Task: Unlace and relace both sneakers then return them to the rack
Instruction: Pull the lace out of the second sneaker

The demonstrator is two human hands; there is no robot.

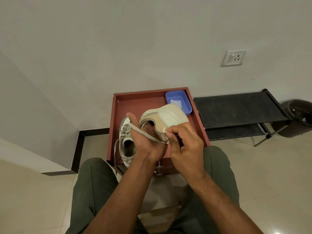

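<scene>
Olive-green trousered knees are seen at six o'clock, with both bare forearms reaching up from there to the frame's centre. The left hand [145, 141] is cupped half open beneath the raised beige-and-white sneaker [166, 118], its thumb extended upward; the shoe is held tilted, heel toward one o'clock, above the shallow red-brown wooden table [135, 100]. The right hand [184, 143] is closed in a fingertip pinch on the white tip of the flat grey lace [143, 132], which is stretched taut across the left palm toward eleven o'clock. Which eyelet is being addressed cannot be told; it is hidden by the fingers.

The second grey-and-white sneaker [125, 141] lies on the table at nine o'clock of the hands, its lace trailing over the table's near edge. A blue plastic tray [179, 98] sits at one o'clock, and the black metal shoe rack [236, 107] stands at three o'clock.

Risks judged: the lace tip may slip from the pinch or fray; the loosely cradled shoe may tip off the palm; the trailing lace may snag and drag the second shoe floorward.
</scene>
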